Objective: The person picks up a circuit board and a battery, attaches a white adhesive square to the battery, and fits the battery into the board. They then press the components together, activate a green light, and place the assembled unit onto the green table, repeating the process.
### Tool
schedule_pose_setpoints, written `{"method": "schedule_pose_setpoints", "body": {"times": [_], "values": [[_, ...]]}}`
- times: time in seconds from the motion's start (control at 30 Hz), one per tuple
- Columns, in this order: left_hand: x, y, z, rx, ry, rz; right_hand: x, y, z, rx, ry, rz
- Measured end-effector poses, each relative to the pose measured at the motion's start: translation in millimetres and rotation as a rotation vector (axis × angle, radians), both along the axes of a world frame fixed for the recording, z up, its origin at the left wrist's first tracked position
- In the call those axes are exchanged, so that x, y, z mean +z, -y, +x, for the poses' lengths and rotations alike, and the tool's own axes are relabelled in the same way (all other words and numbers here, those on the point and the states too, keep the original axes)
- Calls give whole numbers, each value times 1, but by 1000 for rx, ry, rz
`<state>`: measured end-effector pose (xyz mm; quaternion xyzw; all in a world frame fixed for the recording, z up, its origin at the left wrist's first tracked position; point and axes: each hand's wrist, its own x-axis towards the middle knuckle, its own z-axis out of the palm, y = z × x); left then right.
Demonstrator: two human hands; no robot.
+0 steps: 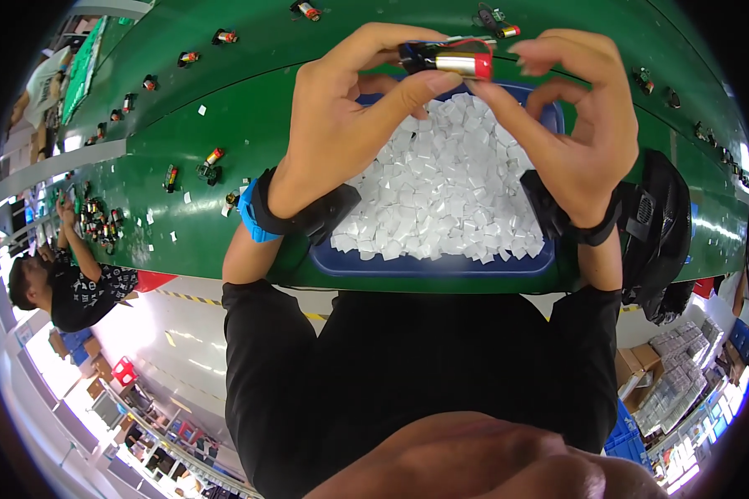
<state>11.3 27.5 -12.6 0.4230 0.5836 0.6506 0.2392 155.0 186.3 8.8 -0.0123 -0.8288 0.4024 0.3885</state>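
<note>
Above the tray, my left hand [341, 108] is closed on a small battery assembly [462, 65], a silver cell with a red end, a black part and thin wires. The cell lies level, pinched between thumb and fingers. My right hand [578, 108] has its thumb tip at the underside of the red end. Its other fingers are curled but apart from the thumb, and nothing shows between them. Below both hands, a blue tray [441, 264] is heaped with small white paper-like squares [449, 183].
More battery assemblies [215, 156] lie along the green table [250, 108], several in a far row. A black bag [662, 224] sits at the tray's right. On the left, a co-worker [83, 287] reaches to a pile of assemblies [101, 223].
</note>
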Motion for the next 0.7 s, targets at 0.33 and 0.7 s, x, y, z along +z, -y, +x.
{"method": "schedule_pose_setpoints", "body": {"times": [0.33, 0.7], "values": [[-8, -6, 6, 120, -243, 115, -16, 5, 1, 137, 17, -301], [-2, -7, -2, 293, -1055, 206, -17, 4, 1, 116, 118, -689]]}}
